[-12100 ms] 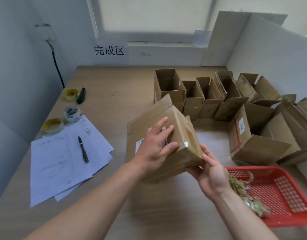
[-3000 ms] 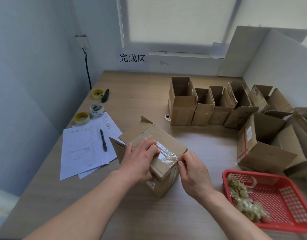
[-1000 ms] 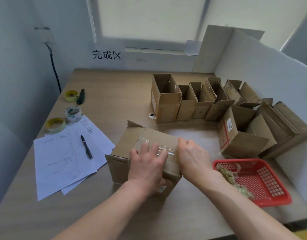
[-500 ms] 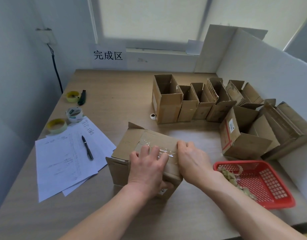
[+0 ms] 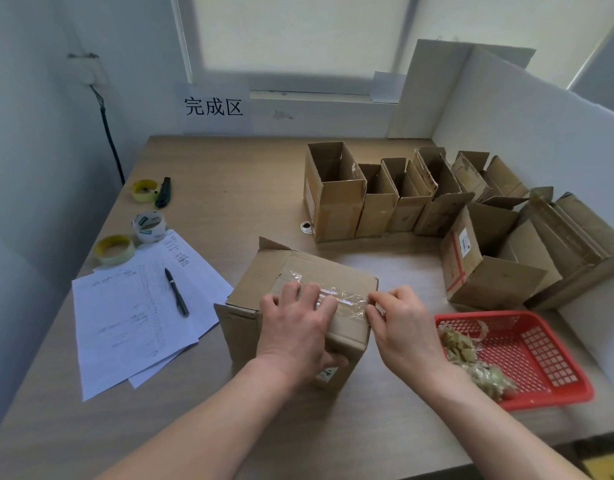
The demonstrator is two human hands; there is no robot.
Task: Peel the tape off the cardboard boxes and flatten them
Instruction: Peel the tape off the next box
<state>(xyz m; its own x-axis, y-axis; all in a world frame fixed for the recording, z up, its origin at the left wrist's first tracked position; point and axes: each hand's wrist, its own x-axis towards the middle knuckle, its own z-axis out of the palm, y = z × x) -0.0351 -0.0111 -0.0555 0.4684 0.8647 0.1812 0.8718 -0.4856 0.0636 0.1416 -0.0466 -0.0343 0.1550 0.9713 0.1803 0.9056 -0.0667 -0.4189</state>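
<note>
A brown cardboard box [image 5: 264,282] stands on the wooden table [image 5: 229,174] in front of me, a strip of clear tape [image 5: 343,299] running across its top. My left hand [image 5: 295,327] lies over the box's near top edge, fingers on the tape and thumb against the front face. My right hand [image 5: 399,323] pinches the tape's right end at the box's right edge. The tape looks wrinkled and partly lifted there.
A row of several open boxes [image 5: 333,199] stands behind, with more boxes [image 5: 485,268] to the right against a white partition. A red basket [image 5: 540,355] holding crumpled tape sits at the right. Papers [image 5: 125,317] with a pen [image 5: 176,292] and tape rolls [image 5: 149,226] lie left.
My right hand has slid right along the box top to its right edge, taking the tape end with it. The left hand stays pressed on the box.
</note>
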